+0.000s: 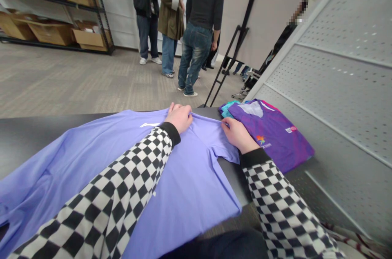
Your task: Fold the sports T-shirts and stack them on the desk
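My left hand (179, 118) is pinched on the collar (206, 120) of a lavender T-shirt (183, 177), fingers closed over the neck edge, fabric bunched in the grip. My right hand (239, 134) is closed on the other end of the same collar, thumb and fingers pinching it, with a stretch of taut neckline between the two hands. Black cuffs (170, 133) and checkered sleeves (101, 197) run back toward me, the left sleeve lying across the shirt.

The T-shirt lies flat on a black table (61, 126), body spread out toward me, white logo (150, 124) just left of my left hand. Just right of my right hand, touching the shirt's sleeve, sits a folded purple jersey (272, 132), with a teal garment (226, 108) under its far corner. Past the table on the right is a perforated white panel (343, 79). Ahead, well apart, people (192, 26) stand on carpet (76, 79), near a black stand (235, 54). Far left: shelves (52, 10) with cardboard boxes (52, 34).
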Tool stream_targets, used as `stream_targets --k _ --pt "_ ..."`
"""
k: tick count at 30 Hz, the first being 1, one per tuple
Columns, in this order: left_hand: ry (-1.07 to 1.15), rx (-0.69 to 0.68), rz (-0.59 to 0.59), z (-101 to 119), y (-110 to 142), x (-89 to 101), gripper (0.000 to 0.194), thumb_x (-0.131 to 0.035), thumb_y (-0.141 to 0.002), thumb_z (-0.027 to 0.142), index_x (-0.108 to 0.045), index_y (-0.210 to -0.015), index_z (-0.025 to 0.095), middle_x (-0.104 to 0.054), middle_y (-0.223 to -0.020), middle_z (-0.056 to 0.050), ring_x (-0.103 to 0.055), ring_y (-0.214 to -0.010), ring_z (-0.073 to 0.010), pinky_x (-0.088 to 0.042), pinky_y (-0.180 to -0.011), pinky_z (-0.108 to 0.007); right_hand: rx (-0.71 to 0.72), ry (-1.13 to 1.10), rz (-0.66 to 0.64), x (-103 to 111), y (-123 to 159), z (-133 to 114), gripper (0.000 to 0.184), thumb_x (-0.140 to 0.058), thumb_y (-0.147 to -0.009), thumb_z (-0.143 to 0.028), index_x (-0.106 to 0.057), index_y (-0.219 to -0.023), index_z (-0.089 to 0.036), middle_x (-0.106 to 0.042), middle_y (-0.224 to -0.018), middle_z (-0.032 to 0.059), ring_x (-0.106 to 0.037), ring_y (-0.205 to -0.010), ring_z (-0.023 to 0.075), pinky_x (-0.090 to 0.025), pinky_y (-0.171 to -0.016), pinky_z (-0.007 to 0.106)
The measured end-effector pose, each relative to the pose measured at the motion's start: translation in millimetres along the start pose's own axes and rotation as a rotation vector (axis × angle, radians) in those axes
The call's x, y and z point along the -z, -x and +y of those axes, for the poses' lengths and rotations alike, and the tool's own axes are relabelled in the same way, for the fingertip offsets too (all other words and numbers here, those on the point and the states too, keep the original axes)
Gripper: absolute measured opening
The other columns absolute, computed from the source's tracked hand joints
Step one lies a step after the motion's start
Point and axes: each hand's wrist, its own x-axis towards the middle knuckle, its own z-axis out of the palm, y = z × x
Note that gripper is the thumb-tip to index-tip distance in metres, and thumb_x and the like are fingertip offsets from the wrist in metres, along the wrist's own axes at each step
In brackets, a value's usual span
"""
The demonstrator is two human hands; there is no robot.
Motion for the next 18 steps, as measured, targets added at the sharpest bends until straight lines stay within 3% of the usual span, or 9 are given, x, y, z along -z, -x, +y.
stream_targets --k 10,18 --pt "0.035 -0.018 -0.009 -1.1 -0.3 2.4 0.016 -0.063 -0.097 0.022 -0.072 -0.109 0.027 -0.079 -0.117 -0.008 -0.063 -0.132 -0.0312 -0.027 -0.138 -0.056 0.019 -0.042 0.009 -0.7 0.6 0.6 0.020 -0.060 -0.105 -0.019 -0.078 -0.113 -0.017 -0.083 -0.114 0.0148 -0.077 -0.110 0.0306 -0.057 -0.104 0.039" --pt "-0.005 -0.003 -0.012 0.5 0.3 3.1 0.022 -0.058 -0.104 0.027 -0.077 -0.115 0.025 -0.079 -0.124 -0.010 -0.061 -0.136 -0.0331 -0.026 -0.138 -0.056 0.027 -0.066 0.022 -0.7 0.5 2.8 0.021 -0.060 -0.104 -0.020 -0.079 -0.113 -0.018 -0.083 -0.114 0.0147 -0.077 -0.110 0.0293 -0.057 -0.104 0.038"
